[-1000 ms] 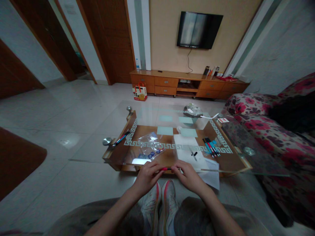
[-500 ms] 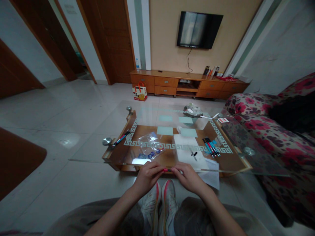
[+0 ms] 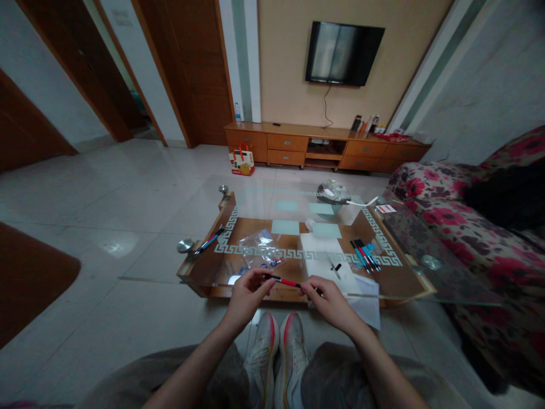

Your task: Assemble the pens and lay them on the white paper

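A red and black pen (image 3: 290, 282) stretches between my two hands, above the near edge of the glass table (image 3: 162, 267). My left hand (image 3: 248, 292) pinches its black end between thumb and fingers. The other end is gripped by my right hand (image 3: 324, 300), whose fingers cover part of it. Past my left hand lies a clear plastic bag (image 3: 259, 244) with blue round marks. Beyond my right hand, small black pen parts (image 3: 336, 269) rest on a white sheet (image 3: 319, 250). Several blue, red and black pens (image 3: 365, 255) lie side by side further right.
A few more pens (image 3: 209, 241) lie by the table's left metal support (image 3: 185, 245). A bowl with plastic wrapping (image 3: 334, 192) stands at the far side. Loose paper (image 3: 364, 309) overhangs the near edge. The flowered sofa (image 3: 451, 210) is on the right.
My left hand has shifted left and slightly up, and its fingers have moved to the pen's black end. More of the red barrel now shows between my hands.
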{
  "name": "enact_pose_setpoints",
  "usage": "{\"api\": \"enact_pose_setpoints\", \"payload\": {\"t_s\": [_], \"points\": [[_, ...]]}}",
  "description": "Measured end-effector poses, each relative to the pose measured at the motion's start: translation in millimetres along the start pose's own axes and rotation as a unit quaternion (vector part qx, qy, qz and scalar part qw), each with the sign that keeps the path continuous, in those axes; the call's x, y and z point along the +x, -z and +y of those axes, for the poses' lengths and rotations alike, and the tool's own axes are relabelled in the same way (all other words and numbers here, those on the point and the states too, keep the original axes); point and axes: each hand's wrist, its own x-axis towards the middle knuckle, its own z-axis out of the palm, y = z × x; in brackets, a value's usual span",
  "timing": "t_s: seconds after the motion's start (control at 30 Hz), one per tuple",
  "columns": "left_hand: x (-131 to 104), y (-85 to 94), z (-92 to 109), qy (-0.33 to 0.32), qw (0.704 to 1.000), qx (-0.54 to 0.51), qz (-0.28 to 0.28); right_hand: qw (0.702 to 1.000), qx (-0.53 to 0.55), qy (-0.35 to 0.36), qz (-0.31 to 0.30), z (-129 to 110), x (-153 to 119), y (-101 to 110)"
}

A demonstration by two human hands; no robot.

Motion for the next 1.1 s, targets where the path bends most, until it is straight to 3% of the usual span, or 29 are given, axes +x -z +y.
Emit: {"api": "enact_pose_setpoints", "payload": {"t_s": [0.4,0.8,0.93,1.1], "points": [[1,-2.1,3,0.009,0.994,-0.087,0.062,1.0,-0.014,0.009,-0.011,-1,-1,-3],[2,-0.2,1,0.004,0.995,-0.073,0.065,1.0,-0.005,-0.004,0.002,3,-1,-4],[1,-0.5,0,0.021,0.995,-0.091,0.02,0.997,0.045,-0.034,0.048,7,2,-3],[-4,-2.3,-5,0.034,0.991,-0.052,-0.118,0.981,0.151,-0.067,0.101,13,7,0]]}}
